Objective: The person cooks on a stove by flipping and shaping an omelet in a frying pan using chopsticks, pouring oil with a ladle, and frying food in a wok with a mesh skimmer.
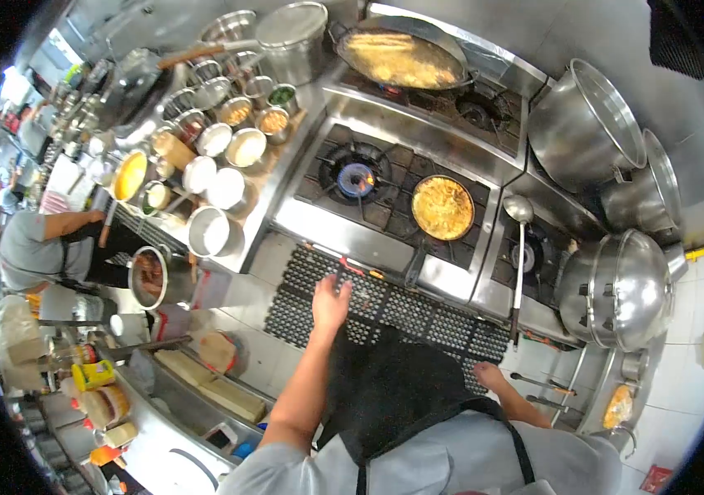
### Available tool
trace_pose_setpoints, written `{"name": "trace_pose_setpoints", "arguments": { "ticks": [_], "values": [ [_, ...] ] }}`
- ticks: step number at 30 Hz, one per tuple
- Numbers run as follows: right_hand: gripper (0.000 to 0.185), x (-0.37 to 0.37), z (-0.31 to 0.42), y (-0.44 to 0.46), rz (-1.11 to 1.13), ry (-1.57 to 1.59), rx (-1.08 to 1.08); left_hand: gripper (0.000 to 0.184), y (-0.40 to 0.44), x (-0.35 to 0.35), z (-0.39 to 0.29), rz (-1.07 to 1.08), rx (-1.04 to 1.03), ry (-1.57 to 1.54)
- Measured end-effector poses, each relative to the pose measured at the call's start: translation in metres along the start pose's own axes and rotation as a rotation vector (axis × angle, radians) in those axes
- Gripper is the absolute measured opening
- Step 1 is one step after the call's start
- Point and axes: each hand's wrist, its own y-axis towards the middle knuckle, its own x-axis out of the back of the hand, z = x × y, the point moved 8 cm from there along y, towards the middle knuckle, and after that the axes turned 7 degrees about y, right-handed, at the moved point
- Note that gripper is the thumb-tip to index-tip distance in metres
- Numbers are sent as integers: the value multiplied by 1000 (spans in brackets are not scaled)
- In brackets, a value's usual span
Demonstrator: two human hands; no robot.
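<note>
My left hand is held out in front of the stove, below the red stove knob. Its fingers are apart and nothing is in them. Down at my other side hangs my right hand, loosely open with nothing visible in it, over the black rubber mat. On the right grate of the stove sits a round pan of yellow, omelette-like food. The burner left of it shows a blue flame with no pan on it.
A wok with frying food stands on the rear burners. A ladle lies across the right burner. Large steel pots stand at the right. Several bowls crowd the left counter. A co-worker stands at left near a pot.
</note>
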Motion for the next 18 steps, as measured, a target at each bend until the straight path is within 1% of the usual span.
{"name": "trace_pose_setpoints", "arguments": {
  "ticks": [1, 2, 3, 4, 5, 6, 7, 8, 10, 12, 13, 14, 15, 16, 18],
  "values": [
    [26, 6, 6, -5, -103, -11, 47, 48, 10, 34, -23, -119, -116, 48],
    [24, -6, -13, 7, 35, 311, 135, 43, 24, 69, -47, -190, -155, 93],
    [23, -18, -33, 18, 199, 639, 177, 40, 43, 104, -70, -314, -257, 175],
    [22, -28, -36, 28, 223, 394, 238, 39, 64, 142, -99, -451, -351, 288],
    [22, -38, -38, 37, 235, 152, 307, 41, 84, 182, -133, -570, -375, 253],
    [24, -38, -8, 17, -15, -780, 544, 41, 113, 216, -162, -577, -345, 229],
    [28, -44, -12, 15, -9, -858, 305, 43, 149, 246, -187, -704, -527, 340],
    [34, -34, -21, 7, 93, -525, -171, 45, 176, 276, -217, -789, -529, 458],
    [33, -30, 0, -15, -37, -22, -319, 49, 249, 308, -254, -807, -491, 682],
    [32, -39, -2, -21, -176, 497, -455, 50, 329, 318, -265, -594, -289, 897],
    [32, -51, 0, -25, -246, 758, -521, 52, 384, 316, -250, -547, -258, 882],
    [32, -63, 10, -26, -320, 1015, -578, 52, 423, 313, -236, -392, -177, 846],
    [31, -75, 30, -22, -316, 1040, -537, 46, 487, 302, -204, -246, -187, 786],
    [30, -88, 49, -20, -310, 1062, -499, 43, 528, 289, -194, -66, -310, 884],
    [29, -110, 83, -25, -298, 1093, -427, 26, 598, 273, -132, 148, -101, 467]
  ]
}}
